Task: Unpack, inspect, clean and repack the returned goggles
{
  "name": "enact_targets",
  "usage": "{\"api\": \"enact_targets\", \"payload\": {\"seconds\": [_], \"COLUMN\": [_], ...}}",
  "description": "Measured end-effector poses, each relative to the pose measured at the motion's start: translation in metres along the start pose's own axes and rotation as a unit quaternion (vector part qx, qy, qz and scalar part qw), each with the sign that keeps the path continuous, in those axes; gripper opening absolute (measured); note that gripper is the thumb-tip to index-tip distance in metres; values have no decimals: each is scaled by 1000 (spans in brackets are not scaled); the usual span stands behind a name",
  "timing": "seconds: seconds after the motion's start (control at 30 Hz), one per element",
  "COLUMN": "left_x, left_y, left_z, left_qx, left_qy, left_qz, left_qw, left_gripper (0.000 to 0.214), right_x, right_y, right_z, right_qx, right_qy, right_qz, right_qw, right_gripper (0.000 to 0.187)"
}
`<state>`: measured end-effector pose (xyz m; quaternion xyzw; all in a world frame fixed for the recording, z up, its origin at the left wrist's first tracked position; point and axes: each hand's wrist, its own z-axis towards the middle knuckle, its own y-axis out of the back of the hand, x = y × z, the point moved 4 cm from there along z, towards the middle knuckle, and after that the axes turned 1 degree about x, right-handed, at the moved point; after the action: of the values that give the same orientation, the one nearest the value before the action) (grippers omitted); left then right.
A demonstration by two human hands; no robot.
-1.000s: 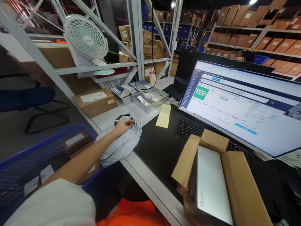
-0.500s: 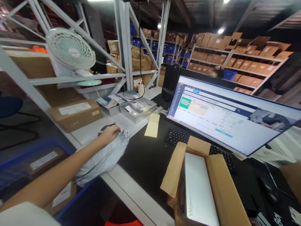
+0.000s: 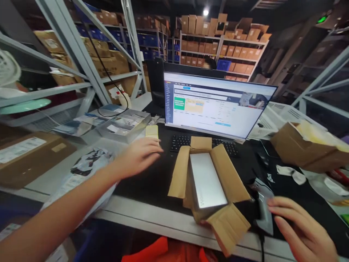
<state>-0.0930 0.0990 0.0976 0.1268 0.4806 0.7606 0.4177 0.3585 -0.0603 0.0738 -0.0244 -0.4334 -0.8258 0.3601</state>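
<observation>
My left hand (image 3: 140,156) is held over the black desk mat with its fingers loosely stretched and nothing in them. Below its forearm lies a crumpled grey plastic mailing bag (image 3: 94,163). At the lower right, my right hand (image 3: 302,225) has its fingers apart, the fingertips at the side of a grey handheld barcode scanner (image 3: 264,211) with a cable. The scanner lies on the mat and is not wrapped by the fingers. Between my hands stands an open cardboard box (image 3: 229,174), flaps spread, with a white box (image 3: 208,180) inside.
Behind the open carton are a keyboard (image 3: 178,142) and a lit monitor (image 3: 201,105). Grey trays (image 3: 128,134) and a yellow notepad (image 3: 152,131) are at left, near a sealed carton (image 3: 35,156). A mouse (image 3: 262,158) and another open carton (image 3: 302,149) stand at right.
My left hand has let go of the plastic bag and moved right over the mat. My right hand has come into view at the scanner. The camera has turned right.
</observation>
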Motion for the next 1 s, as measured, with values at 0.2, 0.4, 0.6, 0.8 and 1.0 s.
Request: {"api": "enact_targets", "payload": {"seconds": [0.2,0.4,0.6,0.8,1.0], "left_x": [-135,-147,-145,-145,-141], "left_y": [-89,-140,-148,-126,-83], "left_z": [101,98,90,99,116], "left_qx": [252,367,330,306,235], "left_qy": [-250,-332,-382,-377,-279], "left_qz": [21,58,36,-10,-75], "left_qw": [935,867,863,874,928], "left_gripper": [42,91,81,82,110], "right_x": [49,20,33,47,18], "right_y": [-42,-68,-141,-201,-173], "right_z": [80,17,-81,-111,-82], "right_qx": [110,4,-145,-99,-46], "right_qy": [101,-58,-234,-340,-404], "right_qz": [-8,-4,165,194,54], "right_qw": [989,998,947,915,912], "right_gripper": [16,30,98,81,32]}}
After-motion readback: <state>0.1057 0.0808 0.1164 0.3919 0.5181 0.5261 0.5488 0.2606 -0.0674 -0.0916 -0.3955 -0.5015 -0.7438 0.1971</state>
